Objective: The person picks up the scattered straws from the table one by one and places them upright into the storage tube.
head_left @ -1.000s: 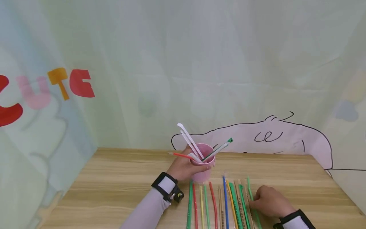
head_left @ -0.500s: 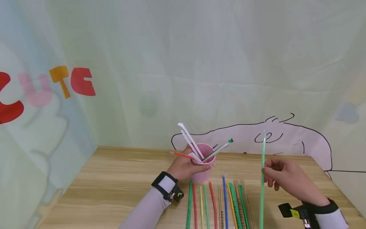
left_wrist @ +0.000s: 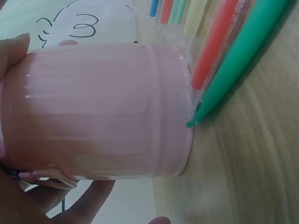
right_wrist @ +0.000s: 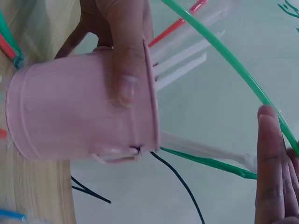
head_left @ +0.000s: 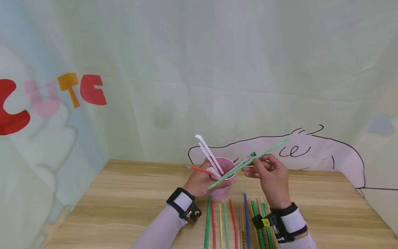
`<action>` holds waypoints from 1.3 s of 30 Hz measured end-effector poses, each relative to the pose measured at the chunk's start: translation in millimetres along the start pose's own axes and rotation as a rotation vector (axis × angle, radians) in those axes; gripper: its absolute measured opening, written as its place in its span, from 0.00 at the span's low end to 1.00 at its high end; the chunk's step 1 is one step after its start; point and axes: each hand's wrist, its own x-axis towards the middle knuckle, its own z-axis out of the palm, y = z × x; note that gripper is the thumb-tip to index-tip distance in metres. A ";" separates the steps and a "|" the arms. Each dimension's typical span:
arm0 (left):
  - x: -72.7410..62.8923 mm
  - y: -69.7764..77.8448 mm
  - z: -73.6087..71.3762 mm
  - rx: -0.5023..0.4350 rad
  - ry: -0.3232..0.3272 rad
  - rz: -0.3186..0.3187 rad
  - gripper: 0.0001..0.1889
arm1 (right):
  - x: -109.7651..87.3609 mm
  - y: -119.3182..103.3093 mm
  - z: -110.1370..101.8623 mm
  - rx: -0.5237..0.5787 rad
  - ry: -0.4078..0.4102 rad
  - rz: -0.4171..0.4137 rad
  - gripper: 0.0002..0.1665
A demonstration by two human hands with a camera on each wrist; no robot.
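- Looks smooth, faintly glossy on bucket (right_wrist: 70,107)
- Shines like plastic on green straw (right_wrist: 229,57)
- Crinkles like film on wrappers (left_wrist: 181,45)
- Shows wood grain on table (head_left: 136,197)
- Looks like matt, creased cloth on backdrop (head_left: 233,69)

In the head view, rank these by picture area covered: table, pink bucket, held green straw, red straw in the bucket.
1. Table
2. Pink bucket
3. Held green straw
4. Red straw, only its protruding part showing

In the head view, the row of straws (head_left: 247,218) runs off the edge at six o'clock, partly covered by the right wrist's camera (head_left: 258,222), and the pink bucket (head_left: 221,193) hides the white straws' (head_left: 212,155) lower ends. The right-wrist view crops the right hand (right_wrist: 272,168) at four o'clock and the green straw (right_wrist: 233,62) at twelve.
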 end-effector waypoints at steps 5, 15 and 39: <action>-1.7 -0.3 1.5 0.059 0.027 -0.081 0.38 | 6.6 6.4 6.4 0.048 0.111 -0.031 0.10; -1.2 0.8 1.5 0.072 -0.006 -0.092 0.36 | 14.0 13.4 7.9 -0.147 0.191 -0.126 0.07; -8.3 5.5 -1.9 0.147 0.002 -0.118 0.38 | 17.5 38.4 5.4 -0.579 -0.208 0.063 0.30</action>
